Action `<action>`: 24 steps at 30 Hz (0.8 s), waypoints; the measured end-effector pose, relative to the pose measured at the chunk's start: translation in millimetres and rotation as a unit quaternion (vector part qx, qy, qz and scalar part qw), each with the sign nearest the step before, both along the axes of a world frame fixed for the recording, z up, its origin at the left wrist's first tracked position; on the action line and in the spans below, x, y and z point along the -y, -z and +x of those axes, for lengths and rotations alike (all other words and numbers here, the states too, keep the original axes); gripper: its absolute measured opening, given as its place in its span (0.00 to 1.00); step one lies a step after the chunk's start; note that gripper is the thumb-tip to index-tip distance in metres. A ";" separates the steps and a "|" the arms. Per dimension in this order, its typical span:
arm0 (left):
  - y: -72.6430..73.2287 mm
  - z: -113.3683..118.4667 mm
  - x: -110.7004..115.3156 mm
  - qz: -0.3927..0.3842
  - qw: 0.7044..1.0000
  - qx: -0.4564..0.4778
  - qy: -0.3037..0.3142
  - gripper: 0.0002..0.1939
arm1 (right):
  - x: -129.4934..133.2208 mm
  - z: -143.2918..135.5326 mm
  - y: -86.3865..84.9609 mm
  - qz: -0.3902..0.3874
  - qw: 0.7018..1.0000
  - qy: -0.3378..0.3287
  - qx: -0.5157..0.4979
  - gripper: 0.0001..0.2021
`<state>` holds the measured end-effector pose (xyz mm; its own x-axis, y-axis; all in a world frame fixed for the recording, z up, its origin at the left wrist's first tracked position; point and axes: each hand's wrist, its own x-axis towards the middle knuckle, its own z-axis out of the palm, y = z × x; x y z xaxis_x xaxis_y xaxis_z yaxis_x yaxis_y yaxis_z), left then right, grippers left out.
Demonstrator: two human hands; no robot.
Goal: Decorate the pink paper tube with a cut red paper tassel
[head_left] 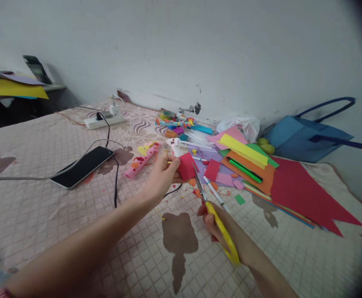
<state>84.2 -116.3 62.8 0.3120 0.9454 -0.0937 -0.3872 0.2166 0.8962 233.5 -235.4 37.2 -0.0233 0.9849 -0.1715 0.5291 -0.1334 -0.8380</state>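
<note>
My left hand (pixel 162 178) pinches a small piece of red paper (pixel 186 166) between thumb and fingers, held above the cloth. In my right hand (pixel 214 223) is a pair of yellow-handled scissors (pixel 220 227), its blades pointing up and leftward to the right edge of the red paper. Whether the blades are parted is hard to tell. Just beyond lies another red paper piece (pixel 212 169) on purple paper. A pink paper roll (pixel 142 159) with small decorations rests left of my left hand. Small paper scraps lie around and below the blades.
Coloured sheets with a green marker (pixel 245 170) and a large red sheet (pixel 301 190) spread rightward. Behind stand a blue bag (pixel 305 136) and a white plastic bag (pixel 241 127). A black device (pixel 83 166), cables and a power strip (pixel 104 121) are on the left.
</note>
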 end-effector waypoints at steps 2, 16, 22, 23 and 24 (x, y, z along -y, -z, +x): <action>1.1 0.2 0.0 -0.002 1.000 0.007 0.005 0.09 | 1.8 0.2 -2.0 0.017 1.000 -0.021 0.013 0.26; 0.8 0.5 -1.1 -0.004 1.000 0.000 0.009 0.07 | 2.9 2.0 0.8 0.002 1.000 -0.022 0.016 0.25; 2.0 0.9 0.1 0.003 1.000 -0.002 0.006 0.07 | 2.3 2.9 5.5 -0.012 1.000 -0.010 0.011 0.28; 1.9 1.1 0.1 0.003 1.000 -0.003 0.004 0.07 | 2.0 3.0 6.1 -0.015 1.000 -0.008 0.012 0.28; 1.8 1.3 -0.1 0.005 1.000 -0.003 0.002 0.07 | 1.8 3.0 6.5 -0.017 1.000 -0.007 0.014 0.28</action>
<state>85.6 -116.3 61.0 0.3157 0.9448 -0.0873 -0.3801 0.2102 0.9007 236.5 -237.2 30.7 -0.0320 0.9780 -0.2063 0.5542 -0.1544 -0.8179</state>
